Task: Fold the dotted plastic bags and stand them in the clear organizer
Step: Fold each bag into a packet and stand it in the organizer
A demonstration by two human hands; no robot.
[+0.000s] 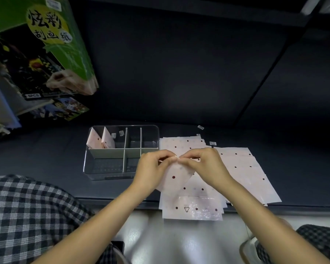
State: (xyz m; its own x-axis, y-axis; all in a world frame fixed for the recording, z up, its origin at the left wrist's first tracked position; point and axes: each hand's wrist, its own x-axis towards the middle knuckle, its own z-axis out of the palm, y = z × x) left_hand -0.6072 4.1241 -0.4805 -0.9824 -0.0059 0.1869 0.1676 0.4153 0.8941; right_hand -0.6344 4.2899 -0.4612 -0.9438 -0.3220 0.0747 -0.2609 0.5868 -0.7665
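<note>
**Third bag mid-fold above the flat stock**

At far left a green box of craft paper leans over the dark bench, well apart from the work. Next comes the clear organizer, split by white dividers; 2 folded bags stand in its back-left compartment, leaning against each other, and the other compartments look empty.

Just right of the organizer's front corner, the left hand and right hand meet over 1 dotted bag. Each grip is a fingertip pinch on the bag's top edge, the 2 pinches almost touching, and the bag hangs below them in a rounded curve, lifted off the flat bags spread beneath and to the right. The nearest of these overhangs the bench edge toward the person's lap.

Judged from here, the fold is only part made. The film looks thin and slick, so a loose pinch could let the crease spring open or go crooked. A soft, uneven fold may slump instead of standing in its compartment. A forearm brushing the overhanging sheets could drag them to the floor.
</note>
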